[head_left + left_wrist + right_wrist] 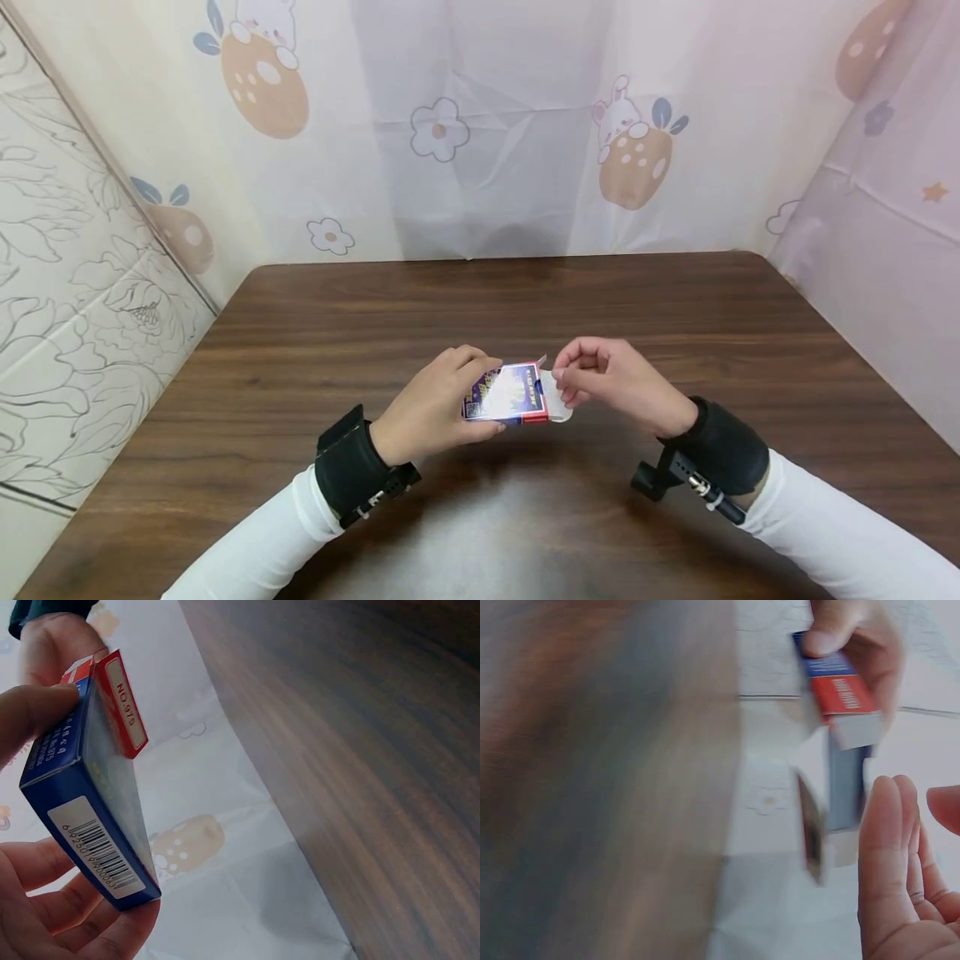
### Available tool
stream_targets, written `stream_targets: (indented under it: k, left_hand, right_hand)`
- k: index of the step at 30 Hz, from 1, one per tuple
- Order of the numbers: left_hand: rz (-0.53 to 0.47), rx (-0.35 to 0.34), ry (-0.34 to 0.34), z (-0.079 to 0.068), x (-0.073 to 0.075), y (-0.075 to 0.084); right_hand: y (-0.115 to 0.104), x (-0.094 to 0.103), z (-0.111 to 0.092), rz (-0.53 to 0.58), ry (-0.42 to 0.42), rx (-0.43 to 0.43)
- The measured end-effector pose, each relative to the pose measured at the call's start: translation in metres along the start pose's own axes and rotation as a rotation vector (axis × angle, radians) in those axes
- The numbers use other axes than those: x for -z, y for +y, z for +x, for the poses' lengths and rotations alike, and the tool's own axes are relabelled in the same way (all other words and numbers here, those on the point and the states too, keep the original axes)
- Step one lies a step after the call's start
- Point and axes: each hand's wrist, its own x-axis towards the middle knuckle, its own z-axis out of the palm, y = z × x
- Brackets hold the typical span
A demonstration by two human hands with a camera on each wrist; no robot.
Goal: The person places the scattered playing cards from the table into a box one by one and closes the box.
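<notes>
My left hand (442, 404) grips a small blue and red cardboard box (504, 395) above the table, its thumb along the near edge and its fingers on the far edge. A barcode label (97, 847) shows on one end in the left wrist view. At the other end the box is unfolded, with a pale flap (556, 398) sticking out to the right and a red flap (124, 705) marked NO.975. Beside the pale flap is my right hand (618, 379). Its thumb and fingers stand apart in the right wrist view, with nothing between them. The box's contents are not clearly visible.
A dark brown wooden table (360, 312) lies under both hands. Behind it hangs a pale curtain (517, 192) printed with rabbits and flowers, and a panel with flower line drawings (97, 292) stands at the left. Both wrists wear black straps (351, 462).
</notes>
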Motion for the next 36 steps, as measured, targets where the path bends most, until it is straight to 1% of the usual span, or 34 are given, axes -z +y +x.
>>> stream_targets:
  k: [2,5,8,11,16,18,20,24,26,28,30,31,33,36]
  left_hand:
    - [-0.005,0.009,0.022,0.001,0.002,0.000]
    - [-0.025,0.023,0.059,0.001,0.004,0.001]
    - [-0.044,0.030,0.106,0.003,0.005,0.003]
    - [-0.066,0.029,0.175,0.007,0.010,0.006]
    - [-0.114,0.036,0.285,0.014,0.021,0.012]
    - [-0.147,0.043,0.318,0.016,0.024,0.014]
    - [-0.180,0.056,0.346,0.018,0.027,0.016]
    - [-0.266,0.093,0.381,0.020,0.028,0.020]
    - [-0.301,0.105,0.387,0.021,0.028,0.022]
    - [-0.325,0.112,0.391,0.022,0.028,0.023]
    - [-0.336,0.115,0.398,0.022,0.029,0.023]
    - [-0.336,0.115,0.404,0.022,0.030,0.024]
    - [-0.344,0.116,0.414,0.022,0.031,0.024]
    - [-0.360,0.117,0.418,0.023,0.032,0.024]
  right_hand:
    - [-0.011,0.002,-0.002,-0.023,0.045,0.066]
    - [-0.025,0.006,-0.006,-0.065,0.125,0.191]
    - [-0.038,0.011,-0.011,-0.104,0.202,0.288]
    - [-0.049,0.016,-0.012,-0.109,0.245,0.335]
    - [-0.060,0.019,-0.007,-0.101,0.325,0.379]
    - [-0.061,0.017,-0.003,-0.055,0.364,0.399]
    - [-0.063,0.013,0.000,0.024,0.401,0.435]
    - [-0.065,0.006,0.006,0.243,0.475,0.562]
    - [-0.066,0.002,0.008,0.301,0.518,0.625]
    - [-0.067,0.000,0.010,0.329,0.546,0.678]
    - [-0.067,-0.002,0.010,0.315,0.562,0.699]
    - [-0.067,-0.003,0.010,0.318,0.550,0.699]
    - [-0.067,-0.005,0.009,0.337,0.495,0.676]
    - [-0.068,-0.008,0.007,0.350,0.384,0.594]
